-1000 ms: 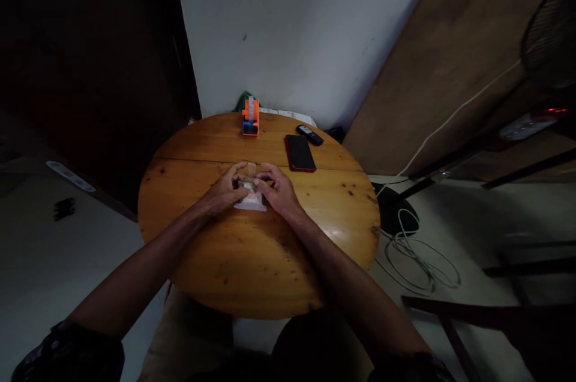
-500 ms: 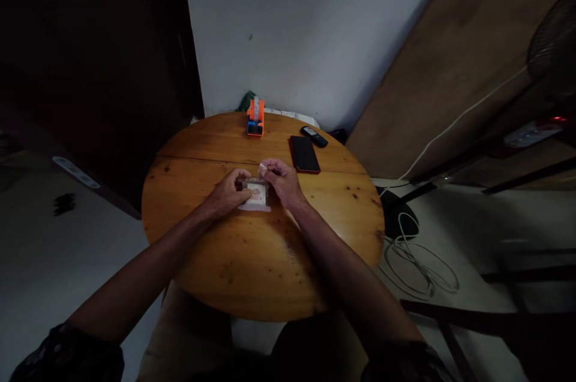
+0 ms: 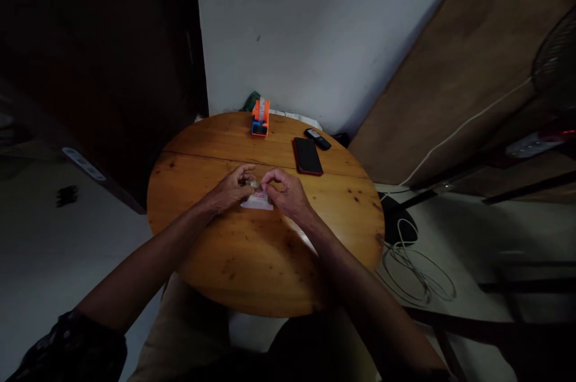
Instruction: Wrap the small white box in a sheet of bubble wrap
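A small clear plastic packet [image 3: 257,204] with white contents and red print lies on the round wooden table [image 3: 265,274], between my hands. My left hand [image 3: 234,188] holds its far left side with thumb and index finger, the other fingers stretched out beyond it. With thumb and forefinger pinched, my right hand [image 3: 287,192] grips the crinkled plastic at the packet's far end. The fingers cover much of that end, and its exact folds are too small to make out.
At the back stands an orange and blue tape dispenser [image 3: 260,118]. A black phone with a red edge [image 3: 308,156] and a dark remote-like handset [image 3: 317,138] lie to the right. White cable [image 3: 418,274] coils on the floor beside the table.
My right hand has come down and nearer, bringing the clear plastic from above the packet's far end onto it. More of the packet is now covered. The view has shifted slightly.
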Available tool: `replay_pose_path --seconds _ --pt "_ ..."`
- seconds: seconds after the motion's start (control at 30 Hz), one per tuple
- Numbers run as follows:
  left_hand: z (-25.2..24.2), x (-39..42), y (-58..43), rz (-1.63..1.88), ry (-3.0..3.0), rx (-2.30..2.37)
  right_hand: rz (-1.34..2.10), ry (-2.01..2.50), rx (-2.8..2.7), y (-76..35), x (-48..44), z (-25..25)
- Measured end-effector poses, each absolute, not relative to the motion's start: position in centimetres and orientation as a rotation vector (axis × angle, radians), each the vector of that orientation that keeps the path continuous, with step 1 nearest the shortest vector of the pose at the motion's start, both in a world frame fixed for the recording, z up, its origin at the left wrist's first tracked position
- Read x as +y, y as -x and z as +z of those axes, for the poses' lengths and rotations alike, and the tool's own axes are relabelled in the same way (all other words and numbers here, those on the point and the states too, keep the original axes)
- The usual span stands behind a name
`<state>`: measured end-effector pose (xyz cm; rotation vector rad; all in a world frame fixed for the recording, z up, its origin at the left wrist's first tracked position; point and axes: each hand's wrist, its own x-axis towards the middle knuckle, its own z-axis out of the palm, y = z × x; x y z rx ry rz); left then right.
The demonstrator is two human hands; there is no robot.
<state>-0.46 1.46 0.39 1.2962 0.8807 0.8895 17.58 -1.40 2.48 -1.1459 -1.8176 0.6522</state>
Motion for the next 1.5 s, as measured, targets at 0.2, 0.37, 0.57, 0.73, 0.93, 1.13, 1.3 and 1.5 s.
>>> replay_pose_path --seconds 0.2,0.37,0.57,0.73,0.93,1.13,1.3,1.5 --pt "0.4 1.7 0.8 0.89 -1.28 0.842 0.276 1.181 -2.072 -17.8 -3.2 2.4" --pt "0.3 1.8 1.1 0.875 -1.28 0.865 0.079 1.127 -2.207 -17.9 -4.4 2.4" --pt "0.3 1.7 1.1 0.867 -1.3 0.886 -0.062 1.167 -2.32 -17.7 -5.3 2.6" --pt "0.5 1.5 1.2 0.863 -1.326 0.925 -0.121 1.173 -2.356 -17.4 -5.2 2.3" --pt "0.1 1.3 1.0 0.91 -1.349 0.905 -0.085 1.181 -2.327 -17.6 -5.0 1.9" --pt "0.0 1.0 1.1 0.931 -1.382 0.861 0.057 1.18 -2.277 -18.2 -4.6 1.0" --pt "0.1 0.6 0.7 0.954 -1.46 0.874 0.058 1.151 -2.304 -19.0 -4.4 1.3" --pt "-0.1 0.8 -0.1 0.94 -1.635 0.961 0.172 1.203 -2.284 -19.8 -4.1 1.7"
